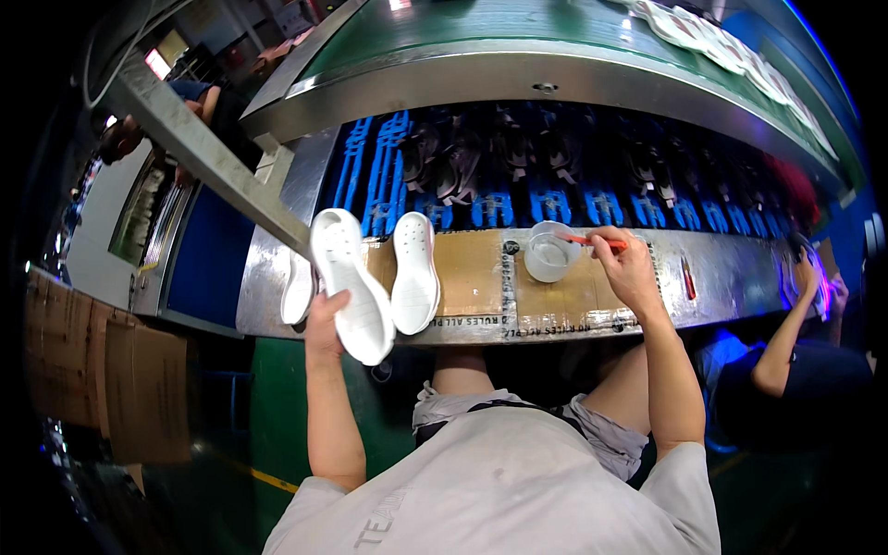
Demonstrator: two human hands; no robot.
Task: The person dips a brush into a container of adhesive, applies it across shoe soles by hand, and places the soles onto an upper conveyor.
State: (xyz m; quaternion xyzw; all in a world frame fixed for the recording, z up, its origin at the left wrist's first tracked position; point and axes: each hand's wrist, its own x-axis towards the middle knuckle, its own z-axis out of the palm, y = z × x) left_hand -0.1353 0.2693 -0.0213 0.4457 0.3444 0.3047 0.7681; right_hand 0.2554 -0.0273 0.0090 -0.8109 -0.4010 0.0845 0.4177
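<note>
My left hand is closed around the edge of a white shoe sole, holding it tilted above the bench edge. A second white sole, with small holes at its far end, lies just right of it. Partly hidden behind my left hand is another white sole. In my right hand I pinch a thin red-handled brush. Its working end reaches over the rim of a translucent plastic cup, which holds a clear or whitish liquid; the bristles are hard to make out.
Taped cardboard covers part of the metal bench. A red-handled tool lies at right. Beyond, blue racks carry dark shoe uppers under a green conveyor. A metal post slants at left. Co-workers are on both sides.
</note>
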